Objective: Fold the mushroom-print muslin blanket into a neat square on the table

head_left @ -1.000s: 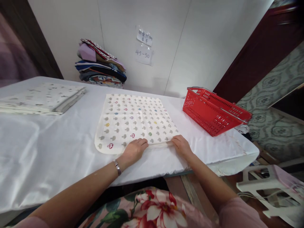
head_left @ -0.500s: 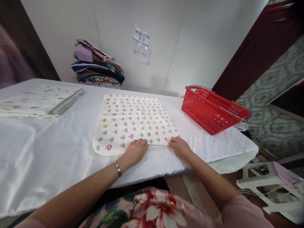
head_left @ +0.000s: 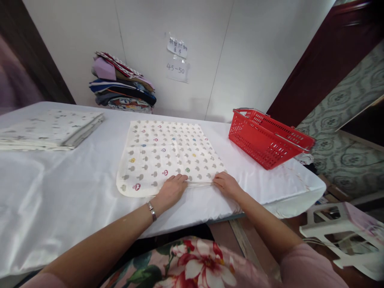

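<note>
A cream cloth [head_left: 171, 150] printed with grey and coloured mushrooms lies folded flat in front of me. Its layers show along the near edge. My left hand [head_left: 172, 189] is closed on that near edge, fingertips on top, left of my right hand. At the near right corner my right hand [head_left: 226, 184] pinches the same edge between thumb and fingers. Both thumbs are partly hidden.
White cloth covers the table [head_left: 90, 200]. A folded patterned cloth stack [head_left: 51, 128] lies at left, piled fabrics [head_left: 124, 86] stand against the wall, and a red basket [head_left: 267, 138] sits at right. A white plastic stool [head_left: 339, 236] lies beyond the table's right end.
My left hand has slid very slightly to the right along the near edge. The right hand and the cloth look nearly the same; the view has shifted a little.
</note>
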Action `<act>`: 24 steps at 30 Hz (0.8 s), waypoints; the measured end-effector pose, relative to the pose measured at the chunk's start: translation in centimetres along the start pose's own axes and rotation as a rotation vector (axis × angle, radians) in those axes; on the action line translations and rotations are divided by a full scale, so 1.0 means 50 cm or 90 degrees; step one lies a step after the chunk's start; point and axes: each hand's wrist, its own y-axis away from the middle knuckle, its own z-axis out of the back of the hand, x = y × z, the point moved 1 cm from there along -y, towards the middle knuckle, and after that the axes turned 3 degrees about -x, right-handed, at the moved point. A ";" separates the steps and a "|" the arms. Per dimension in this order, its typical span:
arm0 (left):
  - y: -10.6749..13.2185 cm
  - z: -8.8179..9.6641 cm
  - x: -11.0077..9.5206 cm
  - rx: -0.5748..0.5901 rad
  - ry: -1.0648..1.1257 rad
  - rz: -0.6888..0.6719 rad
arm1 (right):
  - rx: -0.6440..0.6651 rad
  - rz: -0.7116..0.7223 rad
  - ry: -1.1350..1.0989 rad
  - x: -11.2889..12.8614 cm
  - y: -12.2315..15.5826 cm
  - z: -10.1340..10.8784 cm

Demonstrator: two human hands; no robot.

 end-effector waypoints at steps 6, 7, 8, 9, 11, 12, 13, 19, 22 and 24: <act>0.009 -0.005 -0.004 -0.101 0.019 -0.023 | -0.013 0.002 0.012 0.004 0.005 -0.003; 0.010 -0.005 -0.005 -0.106 0.018 -0.020 | -0.015 0.000 0.014 0.006 0.006 -0.004; 0.010 -0.006 -0.006 -0.108 0.016 -0.017 | -0.018 -0.003 0.016 0.007 0.006 -0.006; 0.011 -0.007 -0.006 -0.107 0.013 -0.016 | -0.021 -0.006 0.020 0.009 0.007 -0.008; 0.011 -0.011 -0.006 -0.095 0.008 -0.013 | -0.029 -0.008 0.027 0.011 0.007 -0.012; 0.011 -0.013 -0.006 -0.086 0.006 -0.012 | -0.033 -0.006 0.029 0.010 0.007 -0.014; 0.012 -0.016 -0.005 -0.075 0.003 -0.012 | -0.035 -0.002 0.031 0.010 0.007 -0.016; 0.012 -0.028 -0.002 -0.040 -0.017 -0.005 | -0.028 0.005 0.038 0.000 0.008 -0.017; 0.010 -0.025 -0.006 -0.029 -0.023 -0.009 | -0.007 -0.012 0.037 0.002 0.006 -0.015; 0.008 -0.022 -0.009 -0.023 -0.020 -0.011 | 0.000 -0.020 0.034 0.005 0.005 -0.014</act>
